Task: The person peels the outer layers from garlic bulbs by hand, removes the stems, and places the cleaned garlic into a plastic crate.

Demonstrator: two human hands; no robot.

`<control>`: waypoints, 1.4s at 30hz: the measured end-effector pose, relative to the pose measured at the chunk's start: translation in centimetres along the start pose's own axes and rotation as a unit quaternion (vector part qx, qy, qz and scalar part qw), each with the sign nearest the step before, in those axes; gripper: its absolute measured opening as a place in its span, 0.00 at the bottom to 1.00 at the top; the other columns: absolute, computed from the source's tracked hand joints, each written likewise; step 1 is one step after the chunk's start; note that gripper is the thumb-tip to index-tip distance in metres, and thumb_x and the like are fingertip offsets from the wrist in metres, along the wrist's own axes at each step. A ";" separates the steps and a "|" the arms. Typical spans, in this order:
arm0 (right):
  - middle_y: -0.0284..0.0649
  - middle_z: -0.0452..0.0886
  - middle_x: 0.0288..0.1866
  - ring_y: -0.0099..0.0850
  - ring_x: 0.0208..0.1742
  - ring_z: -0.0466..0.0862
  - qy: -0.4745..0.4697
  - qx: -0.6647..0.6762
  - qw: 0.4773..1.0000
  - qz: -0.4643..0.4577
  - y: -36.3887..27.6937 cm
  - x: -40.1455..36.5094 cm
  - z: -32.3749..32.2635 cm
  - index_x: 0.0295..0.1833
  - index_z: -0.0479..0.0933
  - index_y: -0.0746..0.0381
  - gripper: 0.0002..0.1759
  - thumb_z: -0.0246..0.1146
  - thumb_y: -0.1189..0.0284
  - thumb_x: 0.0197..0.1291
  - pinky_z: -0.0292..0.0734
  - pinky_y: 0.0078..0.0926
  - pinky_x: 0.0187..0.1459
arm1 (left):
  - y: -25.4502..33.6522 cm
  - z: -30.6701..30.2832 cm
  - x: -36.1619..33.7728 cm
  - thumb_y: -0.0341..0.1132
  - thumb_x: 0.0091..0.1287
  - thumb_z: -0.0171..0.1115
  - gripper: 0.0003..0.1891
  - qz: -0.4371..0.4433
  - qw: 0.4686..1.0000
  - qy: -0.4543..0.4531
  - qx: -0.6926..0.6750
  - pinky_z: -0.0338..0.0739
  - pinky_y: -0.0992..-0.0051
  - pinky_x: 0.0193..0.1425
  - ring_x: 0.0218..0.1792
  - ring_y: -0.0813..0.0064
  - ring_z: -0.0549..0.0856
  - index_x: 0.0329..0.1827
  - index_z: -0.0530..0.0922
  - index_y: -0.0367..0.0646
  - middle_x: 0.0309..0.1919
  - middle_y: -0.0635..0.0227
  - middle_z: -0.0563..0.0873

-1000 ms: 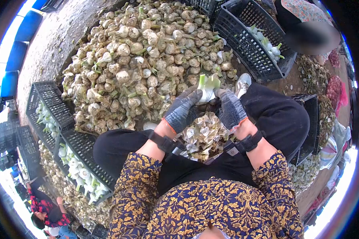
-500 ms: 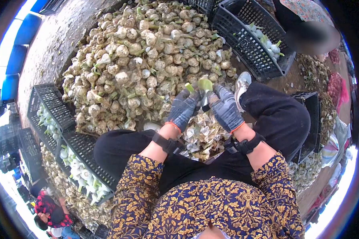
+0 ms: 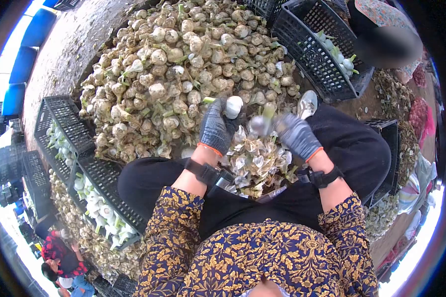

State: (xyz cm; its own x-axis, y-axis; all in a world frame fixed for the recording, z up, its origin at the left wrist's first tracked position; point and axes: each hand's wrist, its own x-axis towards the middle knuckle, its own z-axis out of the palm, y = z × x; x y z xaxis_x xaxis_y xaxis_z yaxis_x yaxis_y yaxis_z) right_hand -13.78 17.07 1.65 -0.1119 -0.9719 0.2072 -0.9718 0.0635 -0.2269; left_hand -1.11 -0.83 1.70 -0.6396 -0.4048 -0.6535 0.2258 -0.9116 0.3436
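Note:
My left hand, in a grey glove with an orange cuff, is closed on a white garlic bulb whose short green stem points left. My right hand, gloved alike, is smeared by motion to the right of it. Right at its fingertips is a blurred whitish piece with a pale green end; I cannot tell whether the fingers grip it. Below both hands, between my legs, lies a heap of papery garlic skins. Beyond them rises a big pile of unpeeled, soil-stained garlic bulbs.
Black crates with cleaned garlic stand at the upper right and on the left. Another black crate is beside my right knee. A person is at the lower left, and another person's patterned clothing shows at the upper right.
My hands were together over the garlic and have parted. The right hand has moved right and down, and the white bulb now shows in my left hand.

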 end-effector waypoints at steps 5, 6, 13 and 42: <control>0.49 0.77 0.33 0.41 0.35 0.79 -0.249 0.030 0.964 0.088 -3.9 0.7 -1.8 0.44 0.73 0.65 0.16 0.56 0.69 0.51 0.74 0.32 0.36 | -0.5 -0.2 0.5 0.45 0.66 0.47 0.14 0.031 0.997 0.044 0.063 0.78 0.72 0.36 0.33 0.72 0.80 0.40 0.74 0.44 0.33 0.65 0.80; 0.52 0.79 0.33 0.42 0.38 0.79 -0.100 0.087 0.984 0.123 -4.0 0.5 -1.3 0.40 0.75 0.65 0.16 0.56 0.64 0.52 0.74 0.34 0.41 | -0.7 0.0 0.2 0.45 0.66 0.46 0.15 0.058 0.991 0.046 0.110 0.76 0.74 0.34 0.31 0.73 0.80 0.38 0.74 0.43 0.30 0.65 0.80; 0.35 0.75 0.28 0.22 0.26 0.77 -0.097 0.624 0.576 0.519 -4.8 5.3 -2.7 0.39 0.73 0.63 0.19 0.58 0.56 0.56 0.73 0.19 0.28 | -1.3 -0.6 -1.8 0.48 0.69 0.37 0.25 0.364 0.456 -0.041 0.811 0.72 0.72 0.50 0.46 0.66 0.78 0.54 0.70 0.36 0.44 0.57 0.78; 0.40 0.79 0.32 0.23 0.34 0.76 0.043 0.590 0.674 0.443 -4.7 4.4 -1.4 0.40 0.73 0.67 0.12 0.61 0.71 0.52 0.73 0.22 0.38 | -1.2 0.6 -1.5 0.50 0.67 0.42 0.24 0.255 0.812 -0.034 0.524 0.72 0.73 0.35 0.31 0.74 0.78 0.41 0.77 0.36 0.29 0.60 0.81</control>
State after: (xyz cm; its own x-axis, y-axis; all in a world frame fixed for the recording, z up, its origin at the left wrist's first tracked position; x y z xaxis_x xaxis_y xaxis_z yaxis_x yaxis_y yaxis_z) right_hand -9.97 12.80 5.02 -0.6010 -0.6507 -0.4642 0.3202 0.3361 -0.8857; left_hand -0.88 0.98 2.71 -0.7062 -0.6729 -0.2202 -0.2526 -0.0512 0.9662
